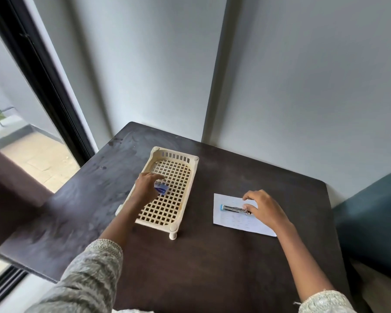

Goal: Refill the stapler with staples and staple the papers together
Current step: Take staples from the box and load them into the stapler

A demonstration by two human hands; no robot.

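One stapler (234,209) is lying on the papers (239,219), its rear end under the right hand (263,208), whose grip is resting loosely spread on it. The left hand (147,185) is pinching one small blue staple box (161,187) over one cream lattice tray (167,213) on the dark worktop (212,267).

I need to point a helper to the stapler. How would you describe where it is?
On the dark table, right of the cream lattice tray, lies a white paper. The stapler lies on it by the right hand: silver metal, blue end.
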